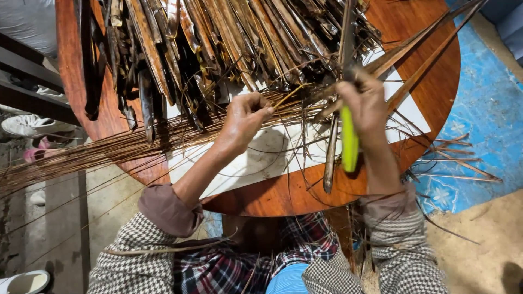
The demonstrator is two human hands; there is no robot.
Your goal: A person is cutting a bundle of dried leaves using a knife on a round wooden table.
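Observation:
My left hand (245, 117) pinches a thin straw-coloured rib (289, 97) above a bundle of stripped brown ribs (109, 149) that lies across the table and runs off to the left. My right hand (364, 103) is closed on a knife with a yellow-green handle (349, 141) that points down toward me. The same hand also grips a long dark dried leaf strip (330, 158), which hangs over the table's near edge. The knife blade is hidden behind my fingers.
The round reddish wooden table (283, 198) carries a white board (261, 160) and a large heap of dark dried leaf strips (218, 38) at the back. Loose strips lie on a blue mat (485, 109) to the right. A white sandal (24, 126) sits on the floor, left.

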